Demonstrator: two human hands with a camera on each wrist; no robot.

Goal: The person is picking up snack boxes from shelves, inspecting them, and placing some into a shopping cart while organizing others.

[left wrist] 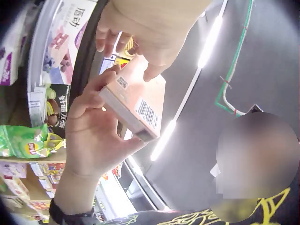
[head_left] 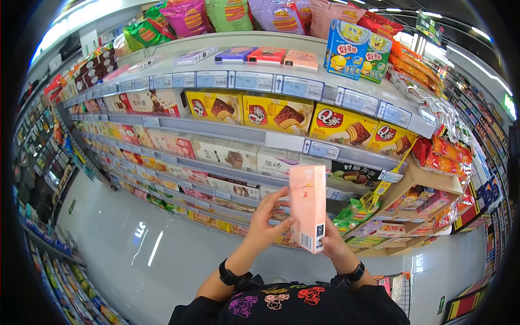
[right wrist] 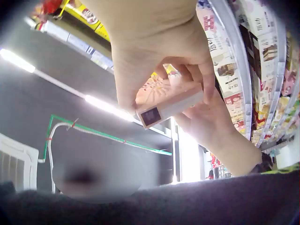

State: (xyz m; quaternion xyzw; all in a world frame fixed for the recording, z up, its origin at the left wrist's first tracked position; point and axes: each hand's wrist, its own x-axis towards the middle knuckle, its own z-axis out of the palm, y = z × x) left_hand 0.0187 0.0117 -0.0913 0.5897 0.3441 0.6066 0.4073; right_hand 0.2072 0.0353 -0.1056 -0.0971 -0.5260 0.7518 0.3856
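A pale pink box [head_left: 307, 203] is held upright in front of the shelves, a barcode low on its front. My right hand [head_left: 336, 246] grips its lower right side; in the left wrist view that hand [left wrist: 91, 136] has thumb and fingers on opposite edges of the box [left wrist: 136, 93]. My left hand [head_left: 265, 219] is at the box's left side, thumb tip against or very near it, fingers bent loosely and apart from the thumb. The right wrist view has my right hand [right wrist: 159, 47] around the box [right wrist: 171, 105], with my left hand [right wrist: 213, 124] beyond, partly hidden.
Shelves of boxed snacks cross the view, with yellow boxes [head_left: 279, 112] on an upper tier. Flat boxes [head_left: 300, 58] and blue and green cartons [head_left: 346, 50] stand on the top shelf. A wooden display stand [head_left: 433, 181] is to the right; a wire basket [head_left: 401, 287] is low right.
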